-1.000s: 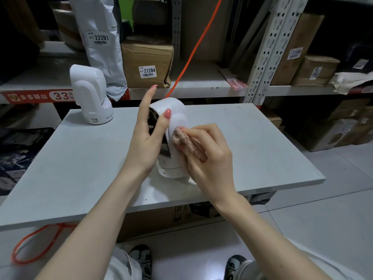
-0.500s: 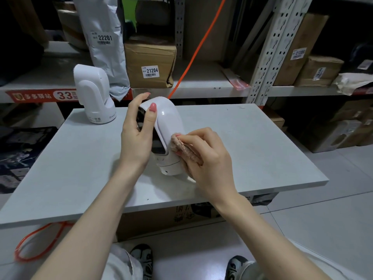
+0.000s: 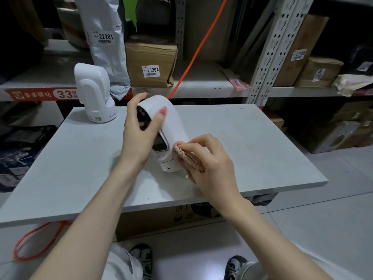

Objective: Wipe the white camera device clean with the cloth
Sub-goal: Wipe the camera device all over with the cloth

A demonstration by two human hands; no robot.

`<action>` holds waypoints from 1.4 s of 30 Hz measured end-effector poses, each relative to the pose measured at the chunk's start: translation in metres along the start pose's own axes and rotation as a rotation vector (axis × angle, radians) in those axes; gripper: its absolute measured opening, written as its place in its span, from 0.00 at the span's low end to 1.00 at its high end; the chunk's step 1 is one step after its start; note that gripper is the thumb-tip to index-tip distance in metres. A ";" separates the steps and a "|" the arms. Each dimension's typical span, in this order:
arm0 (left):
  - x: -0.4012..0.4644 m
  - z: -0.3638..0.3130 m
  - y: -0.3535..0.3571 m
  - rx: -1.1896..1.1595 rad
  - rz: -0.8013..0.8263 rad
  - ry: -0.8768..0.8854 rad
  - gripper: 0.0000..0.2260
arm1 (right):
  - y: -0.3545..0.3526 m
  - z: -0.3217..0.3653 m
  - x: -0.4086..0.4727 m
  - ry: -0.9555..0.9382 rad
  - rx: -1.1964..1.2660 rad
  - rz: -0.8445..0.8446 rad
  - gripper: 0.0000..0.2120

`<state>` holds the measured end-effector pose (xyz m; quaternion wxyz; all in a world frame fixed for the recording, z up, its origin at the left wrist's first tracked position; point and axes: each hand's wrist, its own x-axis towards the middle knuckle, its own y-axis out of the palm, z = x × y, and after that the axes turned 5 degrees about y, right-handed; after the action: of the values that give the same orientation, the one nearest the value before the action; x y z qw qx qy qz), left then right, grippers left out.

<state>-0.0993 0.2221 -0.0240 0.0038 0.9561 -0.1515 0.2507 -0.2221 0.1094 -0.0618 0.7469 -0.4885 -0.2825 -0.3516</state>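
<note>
A white camera device (image 3: 173,126) with a dark front panel stands tilted to the left on the grey table (image 3: 252,142). My left hand (image 3: 141,134) grips its upper part, thumb on the white side and fingers over the top. My right hand (image 3: 210,164) pinches a folded pinkish-beige cloth (image 3: 188,158) and presses it against the lower right side of the device, near its base. The far side of the device is hidden.
A second white camera device (image 3: 93,93) stands upright at the table's back left corner. Behind are shelves with labelled cardboard boxes (image 3: 151,61), a grey parcel bag (image 3: 105,41) and an orange cable (image 3: 199,47). A box sits under the table; my shoes show below.
The device has tipped further to the left in my left hand. My right hand has slid the cloth down its right side toward the base.
</note>
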 end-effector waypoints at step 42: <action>-0.006 -0.005 -0.004 -0.059 0.090 -0.145 0.32 | -0.005 -0.009 0.010 0.495 0.313 0.100 0.07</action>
<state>-0.1052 0.2280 -0.0223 0.0097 0.9634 -0.2017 0.1761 -0.2191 0.0976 -0.0547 0.8758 -0.2800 -0.1181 -0.3751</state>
